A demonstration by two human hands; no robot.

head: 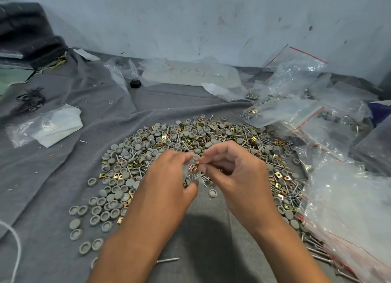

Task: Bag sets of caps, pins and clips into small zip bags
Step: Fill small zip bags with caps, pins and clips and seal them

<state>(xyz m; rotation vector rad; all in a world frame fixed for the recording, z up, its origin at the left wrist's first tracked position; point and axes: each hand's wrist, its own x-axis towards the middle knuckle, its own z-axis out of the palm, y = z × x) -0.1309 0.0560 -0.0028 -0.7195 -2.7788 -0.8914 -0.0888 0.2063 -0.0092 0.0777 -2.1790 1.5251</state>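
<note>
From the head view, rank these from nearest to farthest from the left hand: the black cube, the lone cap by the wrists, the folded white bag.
1. Lone cap, just right of the left hand.
2. Folded white bag, far left.
3. Black cube, back near the wall.

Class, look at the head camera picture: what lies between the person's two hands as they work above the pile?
Between the left hand and right hand hangs a small clear zip bag holding brass clips and pins, pinched by both; seen in the head view.
</note>
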